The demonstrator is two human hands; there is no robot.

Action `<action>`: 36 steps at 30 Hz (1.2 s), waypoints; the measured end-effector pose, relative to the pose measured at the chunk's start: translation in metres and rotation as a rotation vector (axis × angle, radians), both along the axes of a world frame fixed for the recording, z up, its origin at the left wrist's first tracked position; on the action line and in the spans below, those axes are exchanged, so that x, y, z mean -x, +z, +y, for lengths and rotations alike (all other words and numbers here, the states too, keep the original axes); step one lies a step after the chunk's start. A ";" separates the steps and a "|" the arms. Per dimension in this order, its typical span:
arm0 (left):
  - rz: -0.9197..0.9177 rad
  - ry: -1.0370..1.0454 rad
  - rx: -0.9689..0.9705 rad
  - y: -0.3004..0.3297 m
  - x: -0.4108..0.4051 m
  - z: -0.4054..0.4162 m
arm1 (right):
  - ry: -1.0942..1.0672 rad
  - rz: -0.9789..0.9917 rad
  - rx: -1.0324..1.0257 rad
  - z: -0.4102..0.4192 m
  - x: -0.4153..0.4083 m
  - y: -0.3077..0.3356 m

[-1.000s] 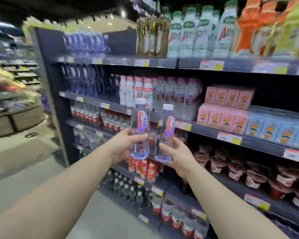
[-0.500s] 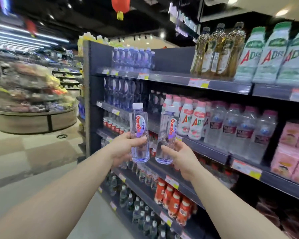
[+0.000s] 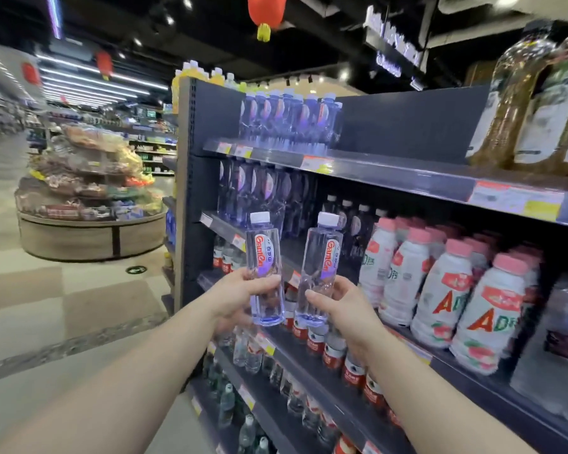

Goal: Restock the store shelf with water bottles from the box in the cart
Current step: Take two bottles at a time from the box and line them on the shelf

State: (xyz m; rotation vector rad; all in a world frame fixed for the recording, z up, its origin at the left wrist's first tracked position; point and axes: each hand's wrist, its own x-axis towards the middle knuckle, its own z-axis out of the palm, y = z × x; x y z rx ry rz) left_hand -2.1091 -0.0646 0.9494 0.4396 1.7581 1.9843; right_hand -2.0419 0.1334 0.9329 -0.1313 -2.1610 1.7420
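Two upright water bottles, left bottle (image 3: 265,270) in left hand (image 3: 240,294), right bottle (image 3: 318,268) in right hand (image 3: 345,304)

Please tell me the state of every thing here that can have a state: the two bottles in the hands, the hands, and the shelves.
left hand: closed around the left water bottle
right hand: closed around the right water bottle
left water bottle: capped, upright, held off the shelf
right water bottle: capped, tilted slightly, held off the shelf
top shelf: water at its left end, a bare stretch beside it
pink-capped bottles: capped, standing in rows
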 end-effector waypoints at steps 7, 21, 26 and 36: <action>0.099 -0.072 -0.014 -0.009 0.140 0.042 | -0.173 0.030 -0.033 0.012 0.103 -0.008; 0.423 -0.289 0.126 0.006 0.329 0.096 | -0.672 -0.061 -0.026 0.051 0.244 -0.008; 0.422 -0.235 0.136 -0.005 0.343 0.104 | -0.663 -0.176 -0.108 0.063 0.268 -0.016; 0.455 -0.204 0.206 -0.008 0.392 0.103 | -0.710 -0.219 -0.114 0.078 0.336 -0.019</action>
